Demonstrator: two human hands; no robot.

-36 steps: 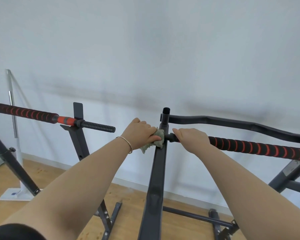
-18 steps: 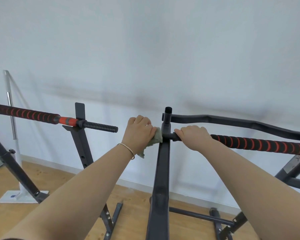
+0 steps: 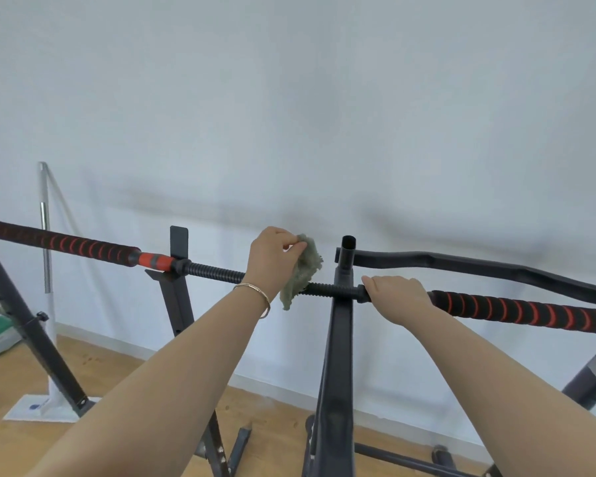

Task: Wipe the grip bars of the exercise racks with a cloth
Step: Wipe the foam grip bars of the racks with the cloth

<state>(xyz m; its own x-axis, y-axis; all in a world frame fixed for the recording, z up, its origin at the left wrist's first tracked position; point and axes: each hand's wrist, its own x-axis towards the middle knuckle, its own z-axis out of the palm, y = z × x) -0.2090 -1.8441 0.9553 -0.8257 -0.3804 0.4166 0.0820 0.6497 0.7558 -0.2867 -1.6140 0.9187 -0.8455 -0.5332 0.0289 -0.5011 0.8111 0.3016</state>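
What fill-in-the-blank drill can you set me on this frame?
The left hand pinches the cloth, whose colour is ____.
The right hand grips the bar beside its black-and-____ foam grip.
A bracelet circles the ____ wrist.
Missing words: green; red; left.

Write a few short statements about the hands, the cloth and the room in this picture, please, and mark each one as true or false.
1. The left hand pinches the green cloth. True.
2. The right hand hangs free and holds nothing. False: it grips the right bar, next to its red-and-black foam.
3. A bracelet is on the left wrist. True.
4. The floor is grey carpet. False: the floor is wooden.
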